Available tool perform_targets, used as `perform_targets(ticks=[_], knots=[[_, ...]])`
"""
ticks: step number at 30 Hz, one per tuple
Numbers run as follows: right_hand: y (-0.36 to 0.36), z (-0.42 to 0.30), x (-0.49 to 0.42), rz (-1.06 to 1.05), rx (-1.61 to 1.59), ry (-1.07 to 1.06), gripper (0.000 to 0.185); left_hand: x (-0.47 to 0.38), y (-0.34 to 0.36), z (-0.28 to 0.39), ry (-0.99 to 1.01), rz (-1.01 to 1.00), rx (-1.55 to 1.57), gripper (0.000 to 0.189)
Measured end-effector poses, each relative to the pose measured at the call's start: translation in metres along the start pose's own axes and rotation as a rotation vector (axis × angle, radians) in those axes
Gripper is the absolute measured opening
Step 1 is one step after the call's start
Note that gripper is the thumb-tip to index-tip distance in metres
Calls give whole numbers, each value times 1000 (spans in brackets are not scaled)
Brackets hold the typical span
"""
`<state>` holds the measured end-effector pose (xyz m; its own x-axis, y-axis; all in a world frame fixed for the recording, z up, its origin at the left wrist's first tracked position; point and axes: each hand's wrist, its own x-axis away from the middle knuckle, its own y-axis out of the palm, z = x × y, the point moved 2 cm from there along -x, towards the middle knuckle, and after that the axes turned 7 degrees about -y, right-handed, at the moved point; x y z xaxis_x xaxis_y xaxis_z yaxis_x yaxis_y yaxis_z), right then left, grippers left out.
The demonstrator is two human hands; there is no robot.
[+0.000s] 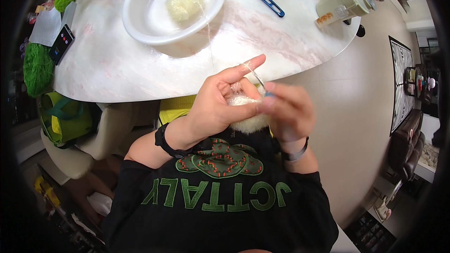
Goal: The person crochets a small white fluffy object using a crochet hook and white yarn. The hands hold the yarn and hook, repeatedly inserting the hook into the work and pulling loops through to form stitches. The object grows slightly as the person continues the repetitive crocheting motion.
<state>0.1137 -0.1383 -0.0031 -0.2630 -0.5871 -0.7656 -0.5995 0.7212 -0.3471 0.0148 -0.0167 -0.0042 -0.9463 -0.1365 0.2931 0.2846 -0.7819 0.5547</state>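
Observation:
My left hand pinches a fluffy cream crocheted piece between thumb and fingers, its index finger stretched out with yarn over it. In my right hand, slightly blurred, is a crochet hook with a metal shaft and a bit of blue at the grip. The hook's tip meets the strand by my left index finger. A thin sparkly strand runs from a cream yarn ball inside a white plastic basin towards my hands. Parts of the piece are hidden behind my fingers.
Blue-handled thread snips lie on the marble-patterned table, left of a pale lidded tumbler. At the left edge are a phone and green yarn. A green bag rests on a chair.

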Motion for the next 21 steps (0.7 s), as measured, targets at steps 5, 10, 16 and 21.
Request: perform_targets(ticks=[5, 10, 16, 21], knots=[[-6, 7, 3, 50, -54, -33, 12, -3, -6, 2, -210, -165, 147, 74], [-3, 31, 16, 495, -1149, 623, 22, -7, -10, 7, -219, -230, 139, 70], [-4, 20, 10, 198, -388, 366, 11, -8, -3, -2, -38, -1, -42, 77], [-1, 8, 8, 30, 335, -200, 17, -9, -6, -3, -51, -22, 13, 65]])
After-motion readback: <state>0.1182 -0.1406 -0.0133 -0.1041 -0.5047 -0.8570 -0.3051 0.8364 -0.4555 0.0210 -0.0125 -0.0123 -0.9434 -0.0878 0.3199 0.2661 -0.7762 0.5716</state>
